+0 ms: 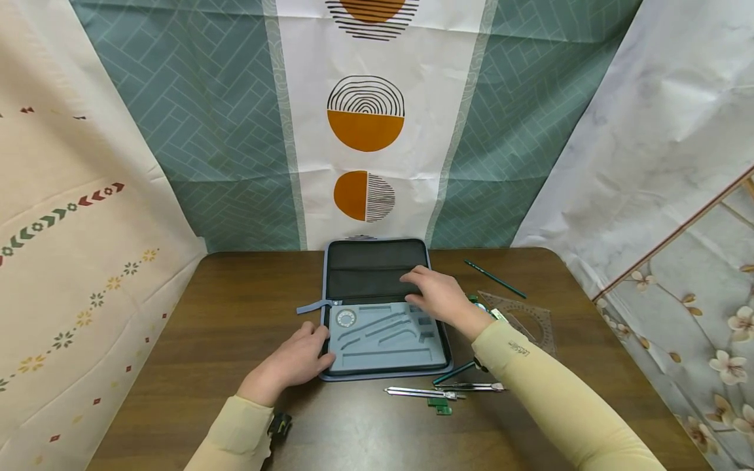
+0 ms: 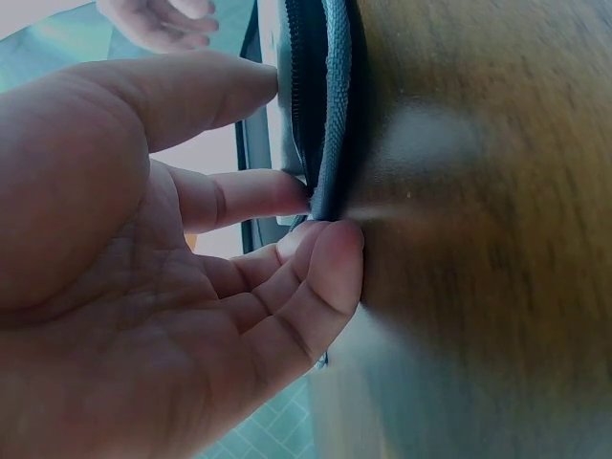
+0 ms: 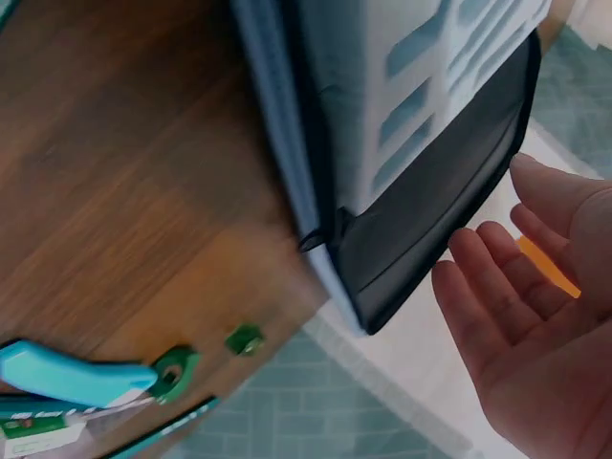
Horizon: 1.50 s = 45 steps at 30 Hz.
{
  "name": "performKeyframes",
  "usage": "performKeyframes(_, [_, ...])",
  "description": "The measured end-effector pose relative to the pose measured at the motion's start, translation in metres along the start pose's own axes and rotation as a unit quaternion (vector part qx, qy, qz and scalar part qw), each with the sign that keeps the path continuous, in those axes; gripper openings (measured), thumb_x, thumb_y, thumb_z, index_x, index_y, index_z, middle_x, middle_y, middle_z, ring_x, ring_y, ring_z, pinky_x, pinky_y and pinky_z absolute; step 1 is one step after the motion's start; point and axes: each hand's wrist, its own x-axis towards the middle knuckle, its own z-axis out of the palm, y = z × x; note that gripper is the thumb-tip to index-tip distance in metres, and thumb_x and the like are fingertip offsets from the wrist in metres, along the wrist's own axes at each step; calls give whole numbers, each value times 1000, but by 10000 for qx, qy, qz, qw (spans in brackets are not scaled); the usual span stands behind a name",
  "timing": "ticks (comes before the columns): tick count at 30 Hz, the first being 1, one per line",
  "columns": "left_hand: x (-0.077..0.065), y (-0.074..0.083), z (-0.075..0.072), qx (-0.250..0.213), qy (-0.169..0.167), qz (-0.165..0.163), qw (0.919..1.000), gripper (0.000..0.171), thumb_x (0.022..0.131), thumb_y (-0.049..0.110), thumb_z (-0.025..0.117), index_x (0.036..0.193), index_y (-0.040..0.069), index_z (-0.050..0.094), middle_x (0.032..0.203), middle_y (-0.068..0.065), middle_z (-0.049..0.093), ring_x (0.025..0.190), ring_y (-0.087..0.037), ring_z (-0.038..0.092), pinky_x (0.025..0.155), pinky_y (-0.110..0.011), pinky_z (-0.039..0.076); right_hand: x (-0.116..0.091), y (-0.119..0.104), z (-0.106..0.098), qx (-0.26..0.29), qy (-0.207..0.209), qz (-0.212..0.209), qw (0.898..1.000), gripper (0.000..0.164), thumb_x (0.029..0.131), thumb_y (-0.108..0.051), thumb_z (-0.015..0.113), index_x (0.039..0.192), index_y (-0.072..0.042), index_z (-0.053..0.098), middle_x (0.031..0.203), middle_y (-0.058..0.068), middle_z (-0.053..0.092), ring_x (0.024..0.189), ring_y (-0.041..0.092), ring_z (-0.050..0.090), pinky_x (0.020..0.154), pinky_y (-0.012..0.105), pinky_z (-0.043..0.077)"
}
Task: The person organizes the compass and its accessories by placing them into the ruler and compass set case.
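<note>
A blue zip case (image 1: 326, 275) lies unfolded on the table, its dark lid standing at the back. Its light blue tray (image 1: 377, 360) has shaped hollows and a small round white dial (image 1: 346, 318) at the upper left. My left hand (image 1: 299, 356) rests at the case's left edge. Up close in the left wrist view, the thumb (image 2: 206, 96) lies at the tray's side and the other fingertips touch the zip rim (image 2: 335, 105). Over the case's right side hovers my right hand (image 1: 438, 294), fingers loosely bent with nothing in them.
Right of the case lie a clear protractor (image 1: 544, 327), a dark green pencil (image 1: 495, 278) and other small items, partly behind the right arm. Metal compasses (image 1: 418, 392) and green pieces (image 1: 438, 405) lie in front. A patterned cloth (image 1: 247, 131) hangs behind the table.
</note>
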Motion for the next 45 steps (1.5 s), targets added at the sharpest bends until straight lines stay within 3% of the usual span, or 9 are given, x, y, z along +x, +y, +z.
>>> performKeyframes(11, [1, 0, -1, 33, 76, 33, 10000, 39, 105, 22, 76, 134, -1, 63, 112, -14, 53, 96, -26, 52, 86, -47, 51, -7, 28, -3, -326, 265, 401, 9983, 42, 100, -20, 85, 138, -8, 74, 126, 11, 71, 88, 23, 70, 69, 40, 57])
performKeyframes(18, [0, 0, -1, 31, 22, -42, 10000, 42, 105, 24, 76, 137, -1, 63, 113, -14, 53, 97, -26, 52, 85, -47, 51, -10, 49, -3, -516, 381, 947, 9934, 41, 99, -21, 86, 137, -7, 75, 128, 13, 72, 100, 30, 74, 75, 47, 60])
performKeyframes(26, [-3, 0, -1, 6, 14, -52, 10000, 41, 105, 23, 76, 136, 0, 62, 114, -14, 53, 98, -26, 52, 85, -47, 51, -12, 62, -2, -620, -24, 1580, 9855, 45, 101, -19, 83, 142, -6, 71, 133, 17, 69, 110, 35, 72, 88, 51, 61])
performKeyframes(45, [-2, 1, 1, -6, 41, -28, 10000, 40, 105, 23, 75, 135, 0, 63, 118, -16, 55, 100, -27, 54, 89, -50, 52, -5, 82, 16, -875, -509, 2042, 9737, 45, 105, -24, 78, 146, -6, 68, 139, 24, 63, 115, 44, 69, 93, 59, 58])
